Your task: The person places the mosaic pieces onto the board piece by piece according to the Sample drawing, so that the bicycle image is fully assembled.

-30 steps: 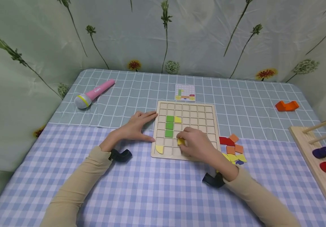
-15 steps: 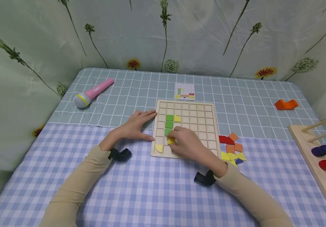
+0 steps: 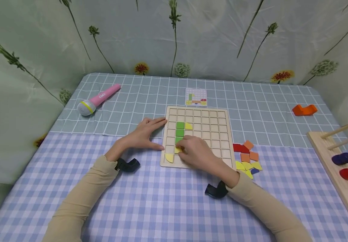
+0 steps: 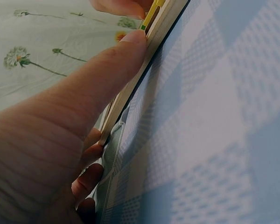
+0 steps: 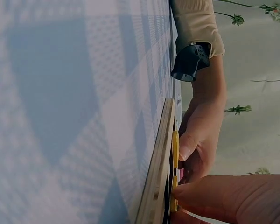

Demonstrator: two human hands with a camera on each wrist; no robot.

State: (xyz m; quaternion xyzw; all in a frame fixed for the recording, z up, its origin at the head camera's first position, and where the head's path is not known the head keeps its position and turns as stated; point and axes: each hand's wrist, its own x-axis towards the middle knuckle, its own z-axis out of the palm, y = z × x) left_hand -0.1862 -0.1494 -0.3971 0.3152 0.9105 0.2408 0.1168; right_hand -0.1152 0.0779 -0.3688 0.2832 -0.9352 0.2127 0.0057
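A square wooden grid board lies on the table, its cells marked by raised lines. Along its left edge rests my left hand, fingers and thumb extended against the rim. Over the board's lower left part, my right hand pinches a yellow quarter-round tile between thumb and fingers, just below a column of green square tiles. One yellow tile sits right of the top green one, another yellow tile in the bottom left corner. In the right wrist view the pinched yellow tile is at board level.
Right of the board lie loose red tiles, orange tiles, yellow tiles and a blue tile. A pattern card is behind it. A pink toy microphone, an orange block and a wooden bead frame stand farther out.
My right hand has carried the yellow tile leftward across the board, to below the green column. My left hand has stayed at the board's left edge.
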